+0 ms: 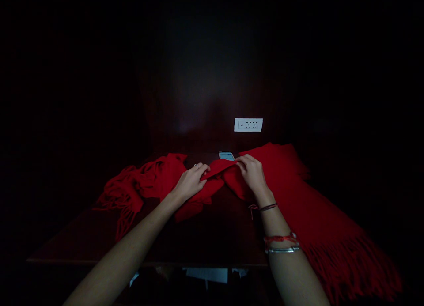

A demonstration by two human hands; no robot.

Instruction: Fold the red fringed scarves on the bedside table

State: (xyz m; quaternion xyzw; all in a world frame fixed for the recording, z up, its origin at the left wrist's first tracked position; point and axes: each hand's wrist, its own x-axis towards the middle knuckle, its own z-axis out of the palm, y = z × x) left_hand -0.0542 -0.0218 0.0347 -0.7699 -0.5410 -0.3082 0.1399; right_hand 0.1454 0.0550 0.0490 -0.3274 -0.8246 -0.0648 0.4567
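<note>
A red fringed scarf (pixel 288 187) lies across the dark table, spread wide at the right with its tassels hanging at the front. To the left the red cloth is bunched up, with a loose tangle of fringe. My left hand (pixel 192 180), a ring on one finger, pinches a folded edge near the middle. Gripping the same edge a little further right is my right hand (pixel 252 171), so the strip between the two hands is held stretched. Whether the bunched and spread parts are one scarf or two I cannot tell.
A small card or label with a pale blue face (pixel 226 156) lies behind the cloth. On the dark wall sits a white power socket (pixel 248 125). Pale papers (pixel 208 274) show below the table's front edge (pixel 149 264). The surroundings are very dark.
</note>
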